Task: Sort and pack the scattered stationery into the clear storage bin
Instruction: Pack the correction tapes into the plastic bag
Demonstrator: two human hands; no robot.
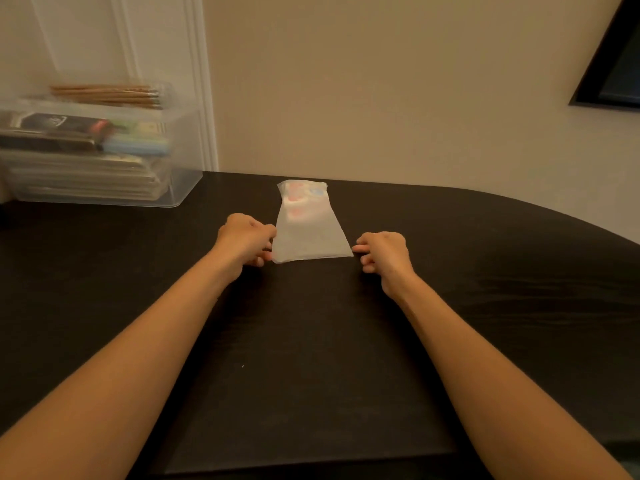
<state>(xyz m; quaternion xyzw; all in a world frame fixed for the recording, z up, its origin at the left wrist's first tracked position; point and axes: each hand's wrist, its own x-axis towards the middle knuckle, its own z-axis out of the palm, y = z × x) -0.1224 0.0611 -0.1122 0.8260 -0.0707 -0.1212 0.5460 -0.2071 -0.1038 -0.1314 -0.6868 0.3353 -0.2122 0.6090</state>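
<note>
A frosted white plastic pouch [306, 223] with pink and blue shapes showing through its far end lies flat on the dark table [485, 306]. My left hand [247, 239] pinches the pouch's near left corner. My right hand [382, 251] touches its near right corner with curled fingers. The clear storage bin [100, 150] stands at the far left of the table. It holds stacked flat packs, a black box and pastel items, with a bundle of wooden pencils lying on top.
A beige wall rises right behind the table's far edge. White door trim [204, 98] stands behind the bin. A dark framed panel [616, 71] hangs at the upper right. The table's right edge curves away.
</note>
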